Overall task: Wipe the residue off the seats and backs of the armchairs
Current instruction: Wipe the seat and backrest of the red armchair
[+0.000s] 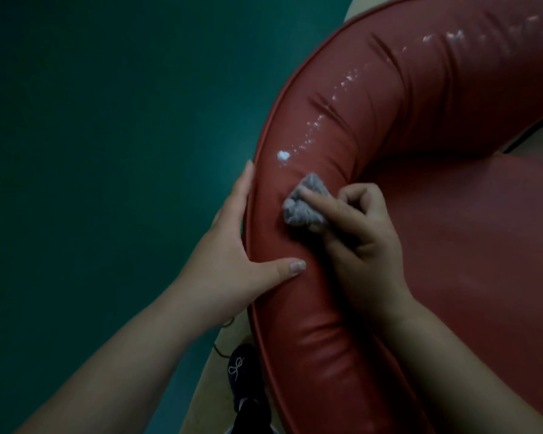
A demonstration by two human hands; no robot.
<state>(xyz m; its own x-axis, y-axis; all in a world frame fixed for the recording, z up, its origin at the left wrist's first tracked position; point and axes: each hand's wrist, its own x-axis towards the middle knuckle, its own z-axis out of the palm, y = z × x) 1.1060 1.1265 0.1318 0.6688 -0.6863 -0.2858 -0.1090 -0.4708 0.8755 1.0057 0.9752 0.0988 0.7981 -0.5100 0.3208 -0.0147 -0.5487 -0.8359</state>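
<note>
A red leather armchair fills the right side, its curved padded back (389, 98) arching from the lower middle to the upper right and its seat (483, 245) at the right. A trail of white residue (283, 156) runs along the top of the back toward the upper right. My right hand (358, 233) holds a small crumpled grey cloth (304, 205) and presses it on the back just below the biggest white blob. My left hand (242, 245) rests on the back's outer edge, fingers straight along the piping and thumb laid across the padding.
A dark green wall (107, 151) takes up the whole left side, close behind the chair. A strip of pale floor (223, 355) shows between wall and chair, with my dark shoe (245, 380) on it.
</note>
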